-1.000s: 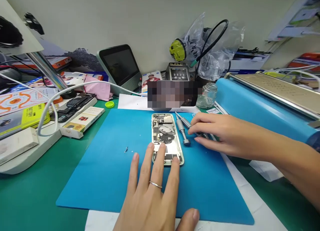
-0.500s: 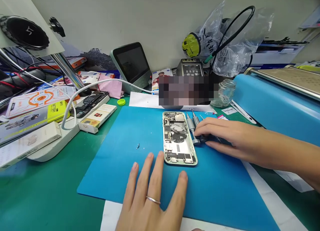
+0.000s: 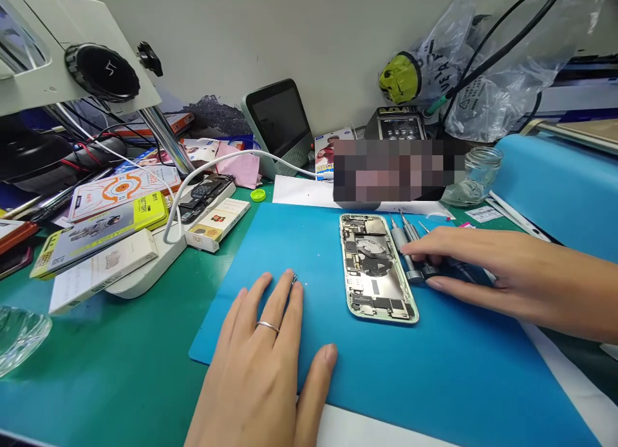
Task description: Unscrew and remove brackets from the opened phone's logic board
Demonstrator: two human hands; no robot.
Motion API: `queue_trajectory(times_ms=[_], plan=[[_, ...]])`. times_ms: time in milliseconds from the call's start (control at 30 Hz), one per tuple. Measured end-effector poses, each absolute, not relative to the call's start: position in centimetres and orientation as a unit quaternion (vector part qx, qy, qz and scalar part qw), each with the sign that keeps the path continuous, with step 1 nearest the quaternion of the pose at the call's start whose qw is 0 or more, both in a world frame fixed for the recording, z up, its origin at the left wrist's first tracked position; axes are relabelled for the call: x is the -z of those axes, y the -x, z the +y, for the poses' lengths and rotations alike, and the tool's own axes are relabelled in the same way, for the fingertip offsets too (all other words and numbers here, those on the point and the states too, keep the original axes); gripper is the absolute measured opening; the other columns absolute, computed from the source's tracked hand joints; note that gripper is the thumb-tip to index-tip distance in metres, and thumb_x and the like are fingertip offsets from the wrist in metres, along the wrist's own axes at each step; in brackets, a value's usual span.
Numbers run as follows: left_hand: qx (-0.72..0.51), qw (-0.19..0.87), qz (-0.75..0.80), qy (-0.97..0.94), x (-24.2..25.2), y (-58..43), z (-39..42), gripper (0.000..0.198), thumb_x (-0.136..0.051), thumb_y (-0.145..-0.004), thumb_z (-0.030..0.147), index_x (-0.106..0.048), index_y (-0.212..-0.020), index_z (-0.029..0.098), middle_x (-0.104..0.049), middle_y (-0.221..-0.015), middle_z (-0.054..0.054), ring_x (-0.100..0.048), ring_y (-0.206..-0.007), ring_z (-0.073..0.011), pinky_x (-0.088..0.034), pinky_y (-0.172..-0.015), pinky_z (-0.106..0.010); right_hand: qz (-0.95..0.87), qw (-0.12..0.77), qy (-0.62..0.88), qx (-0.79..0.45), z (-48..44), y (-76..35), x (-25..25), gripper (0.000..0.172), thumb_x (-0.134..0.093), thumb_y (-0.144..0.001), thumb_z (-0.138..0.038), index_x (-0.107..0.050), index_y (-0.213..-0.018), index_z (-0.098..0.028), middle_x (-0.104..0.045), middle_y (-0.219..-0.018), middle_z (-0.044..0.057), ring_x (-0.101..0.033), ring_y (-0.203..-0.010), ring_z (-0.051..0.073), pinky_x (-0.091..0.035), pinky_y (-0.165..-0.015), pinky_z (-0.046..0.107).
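Observation:
An opened phone (image 3: 374, 299) with its inner parts bare lies on the blue mat (image 3: 386, 376). To its right, several slim screwdrivers lie side by side, among them a silver screwdriver (image 3: 400, 239). My right hand (image 3: 477, 266) reaches in from the right, thumb and fingers closed round a dark-handled screwdriver (image 3: 429, 269) in that row; the hand partly hides the others. Left of the phone, my left hand (image 3: 265, 350) rests palm down with fingers stretched, a ring on one. A tiny metal part (image 3: 294, 279) shows at its fingertips.
Boxes, including a yellow battery box (image 3: 106, 231), and a white cable (image 3: 232, 154) crowd the left. A screen device (image 3: 277, 122) stands at the back. A glass jar (image 3: 476, 176) is behind my right hand. A glass dish (image 3: 19, 337) sits at the left edge.
The view has turned left, so things appear further right. My left hand has moved left, away from the phone, to the tiny metal part. My right hand stays at the screwdrivers.

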State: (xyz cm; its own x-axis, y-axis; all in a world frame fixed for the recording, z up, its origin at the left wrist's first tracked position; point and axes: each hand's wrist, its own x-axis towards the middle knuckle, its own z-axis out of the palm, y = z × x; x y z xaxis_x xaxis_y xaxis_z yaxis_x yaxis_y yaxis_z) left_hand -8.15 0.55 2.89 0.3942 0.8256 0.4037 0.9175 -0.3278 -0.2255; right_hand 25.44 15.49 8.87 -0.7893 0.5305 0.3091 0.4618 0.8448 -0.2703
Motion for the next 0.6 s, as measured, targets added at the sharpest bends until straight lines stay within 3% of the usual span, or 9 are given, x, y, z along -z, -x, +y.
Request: queue_trajectory(times_ms=[100, 367, 500, 600], plan=[[0.113, 0.219, -0.531, 0.811, -2.9, 7.9, 0.5, 0.073, -0.055, -0.106, 0.056, -0.047, -0.159, 0.006, -0.062, -0.16, -0.01, -0.065, -0.14, -0.0378, -0.07, -0.098, -0.049, -0.953, 0.165, 0.248, -0.062, 15.7, -26.1, -8.5, 0.042, -0.065, -0.108, -0.042, -0.068, -0.151, -0.044, -0.086, -0.13, 0.001, -0.087, -0.101, 0.035, -0.074, -0.072, 0.045], [0.128, 0.211, -0.535, 0.808, -3.4, 8.0, 0.5, 0.064, -0.052, -0.108, 0.054, -0.05, -0.155, 0.01, -0.063, -0.159, -0.01, -0.069, -0.137, -0.0334, -0.069, -0.099, -0.046, -0.947, 0.187, 0.255, -0.065, 15.6, -26.0, -8.9, 0.038, -0.064, -0.109, -0.044, -0.07, -0.147, -0.045, -0.086, -0.128, 0.0, -0.087, -0.1, 0.035, -0.073, -0.076, 0.045], [0.176, 0.175, -0.54, 0.804, -4.2, 7.2, 0.4, 0.061, -0.052, -0.11, 0.051, -0.047, -0.159, 0.014, -0.056, -0.166, -0.008, -0.065, -0.143, -0.0285, -0.064, -0.11, -0.044, -0.933, 0.223, 0.278, -0.051, 14.8, -25.2, -9.6, 0.031, -0.067, -0.106, -0.033, -0.075, -0.136, -0.041, -0.086, -0.122, 0.003, -0.085, -0.099, 0.034, -0.07, -0.082, 0.045], [0.248, 0.102, -0.564, 0.781, -4.5, 5.7, -0.1, 0.056, -0.044, -0.114, 0.051, -0.043, -0.162, 0.023, -0.055, -0.169, -0.004, -0.058, -0.15, -0.0214, -0.053, -0.122, -0.04, -0.92, 0.275, 0.273, -0.052, 12.8, -23.1, -10.1, 0.025, -0.068, -0.106, -0.022, -0.074, -0.127, -0.034, -0.086, -0.112, 0.004, -0.083, -0.098, 0.027, -0.067, -0.088, 0.039]])
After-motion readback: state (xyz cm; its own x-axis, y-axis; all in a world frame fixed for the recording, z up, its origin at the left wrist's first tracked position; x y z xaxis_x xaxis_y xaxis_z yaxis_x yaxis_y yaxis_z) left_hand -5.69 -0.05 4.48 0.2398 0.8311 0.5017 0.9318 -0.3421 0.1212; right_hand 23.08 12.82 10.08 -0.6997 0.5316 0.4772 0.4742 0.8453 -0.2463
